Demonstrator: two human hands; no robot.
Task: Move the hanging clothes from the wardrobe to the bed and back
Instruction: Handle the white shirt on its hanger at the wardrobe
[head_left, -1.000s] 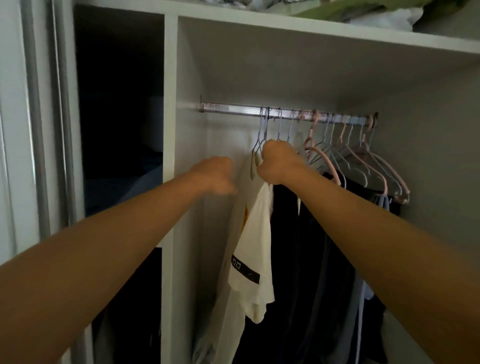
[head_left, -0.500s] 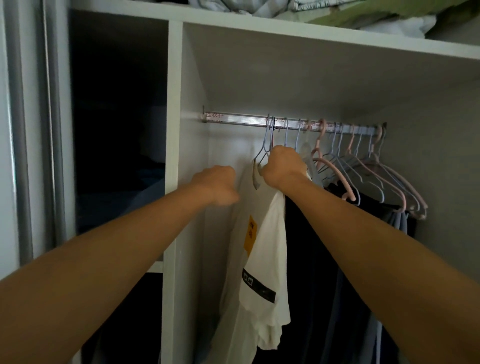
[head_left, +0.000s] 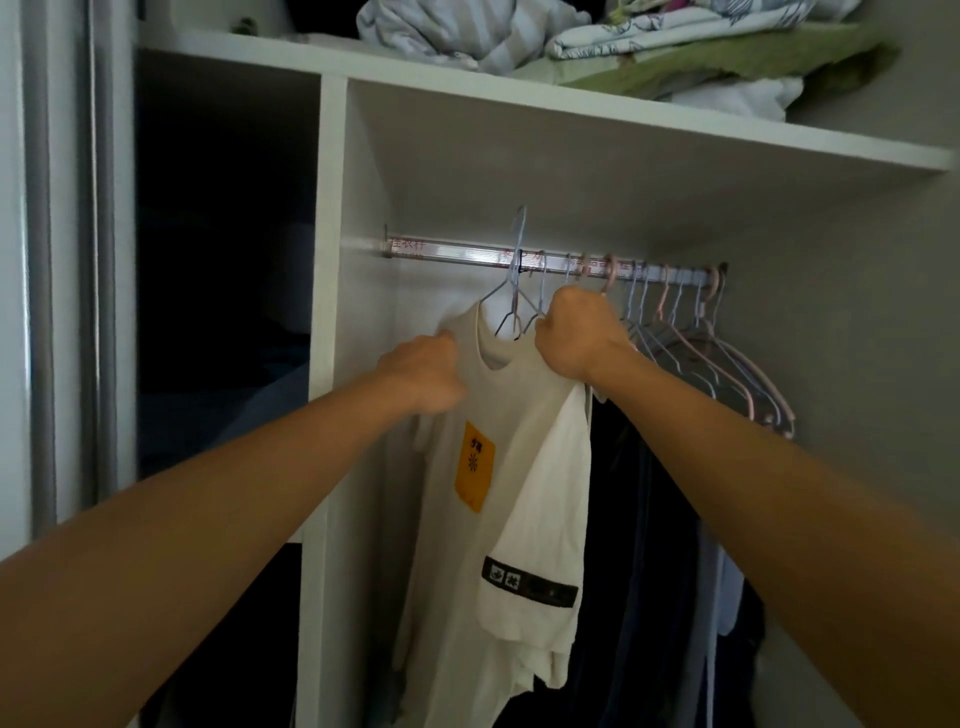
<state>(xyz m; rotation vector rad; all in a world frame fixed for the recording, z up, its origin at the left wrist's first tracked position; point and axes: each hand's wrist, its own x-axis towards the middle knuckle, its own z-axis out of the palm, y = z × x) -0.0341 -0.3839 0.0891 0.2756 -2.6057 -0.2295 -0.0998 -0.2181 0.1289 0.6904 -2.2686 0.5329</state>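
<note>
Both the left hand (head_left: 423, 376) and right hand (head_left: 576, 332) gripped the white T-shirt (head_left: 519, 467), its hanger (head_left: 511, 291) lifted above the rail (head_left: 452, 254), while dark garments (head_left: 639, 519) at 3 o'clock remained hanging, so most work was left.

You had a white T-shirt (head_left: 524, 467) with an orange chest patch and a black sleeve band hanging on a wire hanger (head_left: 514, 291), its hook raised above the rail (head_left: 467, 256); dark clothes (head_left: 639, 545) hung just to its right.
</note>
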